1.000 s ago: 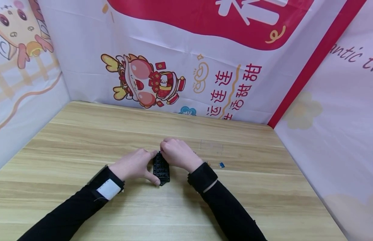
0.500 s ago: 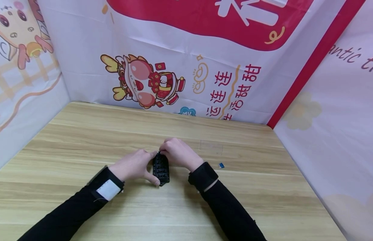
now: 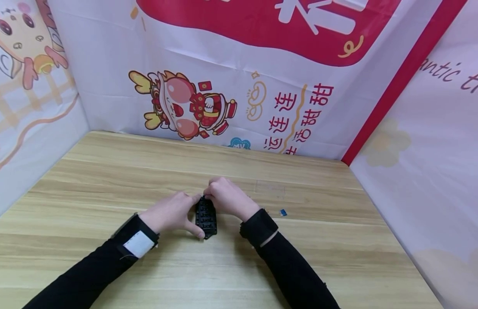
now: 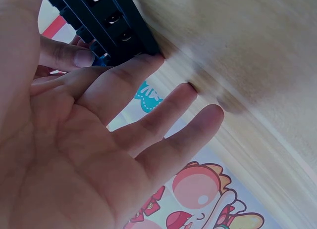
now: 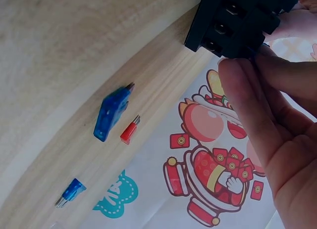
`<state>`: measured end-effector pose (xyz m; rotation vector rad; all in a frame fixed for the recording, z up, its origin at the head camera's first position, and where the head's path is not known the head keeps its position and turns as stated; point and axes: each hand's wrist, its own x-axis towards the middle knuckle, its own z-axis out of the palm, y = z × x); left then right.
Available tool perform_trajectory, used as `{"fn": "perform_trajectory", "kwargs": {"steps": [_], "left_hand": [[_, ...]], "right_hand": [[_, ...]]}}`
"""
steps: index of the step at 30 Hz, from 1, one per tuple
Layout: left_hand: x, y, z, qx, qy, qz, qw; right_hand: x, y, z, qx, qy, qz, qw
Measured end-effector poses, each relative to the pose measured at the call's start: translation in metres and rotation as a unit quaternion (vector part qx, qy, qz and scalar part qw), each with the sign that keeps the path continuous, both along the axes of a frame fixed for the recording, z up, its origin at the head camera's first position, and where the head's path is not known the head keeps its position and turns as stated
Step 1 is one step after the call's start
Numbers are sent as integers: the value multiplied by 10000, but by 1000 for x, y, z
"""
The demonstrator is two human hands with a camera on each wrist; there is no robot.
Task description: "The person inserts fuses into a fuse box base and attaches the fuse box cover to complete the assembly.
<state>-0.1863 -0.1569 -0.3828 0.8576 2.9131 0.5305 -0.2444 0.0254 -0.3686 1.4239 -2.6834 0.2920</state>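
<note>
A black blade fuse box [image 3: 205, 218] with rows of slots lies on the wooden table. My left hand [image 3: 171, 211] holds it across its length, the thumb at the near end and the forefinger at the far end. In the left wrist view the other fingers of that hand stretch out beside the box. At the far end of the box my right hand [image 3: 228, 196] pinches a small blue blade fuse [image 4: 99, 50] between thumb and fingers. Those fingers hide most of the fuse, which sits right against the box's edge.
To the right, in the right wrist view, lie a blue blade fuse [image 5: 111, 114], a small red fuse [image 5: 130, 131] and another blue fuse [image 5: 72, 189]. A clear flat plastic piece [image 3: 270, 189] lies behind them. Printed cloth [image 3: 223, 56] hangs along the table's back and sides.
My right hand has shifted very slightly at the far end of the fuse box. The left hand keeps the same hold.
</note>
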Motion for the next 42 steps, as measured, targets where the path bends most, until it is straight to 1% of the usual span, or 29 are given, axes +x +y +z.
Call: {"fn": "perform_trajectory", "kwargs": {"steps": [7,11,17,21,28,34,42], "left_hand": [[0,0,0,36,1,-24,10000],[0,0,0,71,-29,-48,10000],[1,0,1,134,-110,-65,9998],[1,0,1,133,-123,-53,9998],[1,0,0,115,-84,-59,9999],[1,0,1,128,-119,-45,9998],[1,0,1,210,-129,-92,9997]], "right_hand": [[-1,0,-1,7,52,88,9999],[-1,-1,-2,33,6,19,10000],[2,-4,-1,247,88,-69,9996],[2,-4,-1,243,57,-84,9997],[0,-2,-2,92,-11,63,9999],[-1,0,-3,51,60,200,9998],[0,-1,-2,81,121,217,9997]]}}
